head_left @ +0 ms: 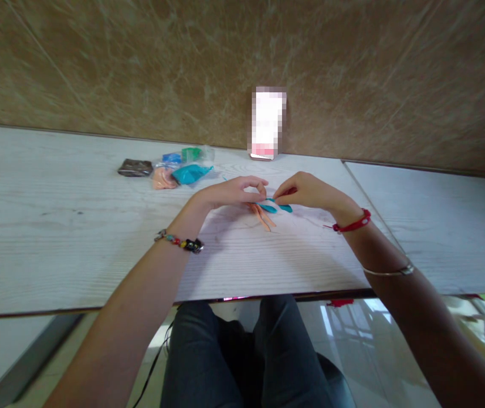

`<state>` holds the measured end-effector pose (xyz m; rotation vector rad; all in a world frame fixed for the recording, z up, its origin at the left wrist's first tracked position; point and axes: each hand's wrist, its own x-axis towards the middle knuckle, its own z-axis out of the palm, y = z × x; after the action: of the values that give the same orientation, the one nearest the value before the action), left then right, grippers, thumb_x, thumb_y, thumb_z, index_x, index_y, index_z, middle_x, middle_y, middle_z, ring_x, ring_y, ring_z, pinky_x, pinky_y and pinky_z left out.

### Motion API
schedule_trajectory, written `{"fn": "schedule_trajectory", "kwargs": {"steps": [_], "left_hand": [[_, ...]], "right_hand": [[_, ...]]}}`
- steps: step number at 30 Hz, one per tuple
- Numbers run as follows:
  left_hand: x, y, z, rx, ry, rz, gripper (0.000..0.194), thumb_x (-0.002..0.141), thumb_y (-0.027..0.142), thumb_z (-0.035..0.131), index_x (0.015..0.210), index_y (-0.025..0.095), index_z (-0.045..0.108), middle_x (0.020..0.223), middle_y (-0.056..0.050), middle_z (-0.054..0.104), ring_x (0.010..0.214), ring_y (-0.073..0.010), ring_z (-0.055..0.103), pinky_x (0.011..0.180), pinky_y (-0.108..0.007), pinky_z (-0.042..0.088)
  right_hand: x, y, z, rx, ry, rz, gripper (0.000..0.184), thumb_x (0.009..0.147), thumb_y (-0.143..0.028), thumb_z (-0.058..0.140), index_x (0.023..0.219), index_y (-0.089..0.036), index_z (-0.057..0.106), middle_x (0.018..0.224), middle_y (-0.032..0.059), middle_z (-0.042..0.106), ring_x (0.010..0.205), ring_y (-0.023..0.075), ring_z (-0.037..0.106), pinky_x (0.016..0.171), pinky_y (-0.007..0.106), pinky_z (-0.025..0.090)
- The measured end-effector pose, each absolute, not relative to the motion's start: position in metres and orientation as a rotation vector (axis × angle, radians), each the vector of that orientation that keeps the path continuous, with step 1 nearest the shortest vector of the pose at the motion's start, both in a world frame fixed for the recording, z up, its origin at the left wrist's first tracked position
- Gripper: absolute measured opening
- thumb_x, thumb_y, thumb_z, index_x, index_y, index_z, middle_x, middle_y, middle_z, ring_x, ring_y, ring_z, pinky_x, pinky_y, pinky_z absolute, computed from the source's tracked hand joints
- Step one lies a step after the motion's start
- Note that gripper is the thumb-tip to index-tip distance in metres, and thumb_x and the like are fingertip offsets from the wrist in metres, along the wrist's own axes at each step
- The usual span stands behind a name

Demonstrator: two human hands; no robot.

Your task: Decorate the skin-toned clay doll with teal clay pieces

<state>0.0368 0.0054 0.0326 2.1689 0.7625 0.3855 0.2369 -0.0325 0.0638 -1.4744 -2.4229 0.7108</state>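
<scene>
My left hand [238, 191] and my right hand [304, 190] meet over the middle of a whitish wooden table [76, 255]. Both hands have their fingers pinched together on small clay pieces lying on the table. Under the right fingertips lie teal clay pieces [277, 207]. Below the left fingertips thin orange clay strips [262, 217] stretch toward me. The left wrist wears a beaded bracelet, the right a red thread and a thin bangle.
Small bags of modelling clay lie at the back left: teal [190, 173], peach [163, 178], blue [171, 158], green [191, 153], and a dark brown block [135, 167]. A blurred white and pink object [267, 123] stands against the brown wall. My knees show under the table's front edge.
</scene>
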Motion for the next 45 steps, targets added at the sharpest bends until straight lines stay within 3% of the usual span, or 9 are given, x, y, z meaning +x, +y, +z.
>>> {"fn": "schedule_trajectory", "kwargs": {"steps": [7,12,17,21,24,29,45], "left_hand": [[0.040,0.009,0.027,2.215,0.746,0.418,0.014,0.074,0.030,0.054,0.074,0.017,0.059,0.115,-0.005,0.060,0.124,-0.0200,0.042,0.096,-0.028,0.034],[0.040,0.012,0.024,2.240,0.805,0.443,0.014,0.074,0.029,0.053,0.075,0.016,0.060,0.112,-0.005,0.060,0.121,-0.0210,0.044,0.097,-0.030,0.033],[0.035,0.014,0.025,2.250,0.896,0.409,0.026,0.079,0.036,0.048,0.086,0.015,0.062,0.117,-0.007,0.058,0.119,-0.0202,0.046,0.098,-0.029,0.033],[0.033,0.015,0.026,2.269,0.902,0.329,0.033,0.080,0.040,0.046,0.099,0.019,0.063,0.132,-0.004,0.048,0.123,-0.0192,0.042,0.102,-0.029,0.029],[0.033,0.014,0.028,2.256,0.886,0.277,0.031,0.079,0.039,0.047,0.094,0.018,0.064,0.134,-0.005,0.047,0.124,-0.0200,0.042,0.101,-0.028,0.030],[0.032,0.011,0.031,2.258,0.850,0.291,0.021,0.077,0.033,0.048,0.081,0.016,0.061,0.114,-0.005,0.060,0.125,-0.0217,0.041,0.098,-0.028,0.033],[0.035,0.020,0.023,2.367,0.965,0.294,0.017,0.072,0.021,0.050,0.074,0.015,0.066,0.093,-0.006,0.066,0.104,-0.0214,0.055,0.089,-0.030,0.040]], "right_hand": [[0.238,-0.032,0.060,-1.523,-2.370,0.697,0.022,0.071,-0.025,0.053,0.075,-0.012,0.071,0.066,0.0017,0.063,0.060,0.0089,0.048,0.057,0.023,0.035],[0.238,-0.029,0.058,-1.536,-2.381,0.751,0.022,0.072,-0.028,0.052,0.070,-0.013,0.068,0.063,0.0009,0.060,0.058,0.0082,0.045,0.056,0.023,0.033],[0.234,-0.027,0.053,-1.528,-2.362,0.746,0.025,0.072,-0.032,0.053,0.069,-0.013,0.069,0.060,0.0001,0.059,0.055,0.0080,0.044,0.055,0.024,0.033],[0.229,-0.027,0.050,-1.535,-2.305,0.758,0.022,0.071,-0.028,0.053,0.070,-0.014,0.070,0.061,0.0003,0.061,0.057,0.0089,0.048,0.056,0.023,0.035],[0.226,-0.025,0.048,-1.518,-2.280,0.772,0.019,0.069,-0.023,0.054,0.072,-0.013,0.070,0.062,0.0009,0.062,0.058,0.0091,0.050,0.058,0.023,0.037],[0.225,-0.022,0.042,-1.516,-2.260,0.788,0.019,0.070,-0.023,0.055,0.073,-0.012,0.070,0.065,0.0028,0.064,0.060,0.0106,0.052,0.057,0.024,0.037],[0.212,-0.028,0.029,-1.648,-2.166,0.755,0.006,0.071,-0.016,0.059,0.071,-0.014,0.065,0.059,-0.0012,0.060,0.054,0.0084,0.052,0.054,0.021,0.037]]}}
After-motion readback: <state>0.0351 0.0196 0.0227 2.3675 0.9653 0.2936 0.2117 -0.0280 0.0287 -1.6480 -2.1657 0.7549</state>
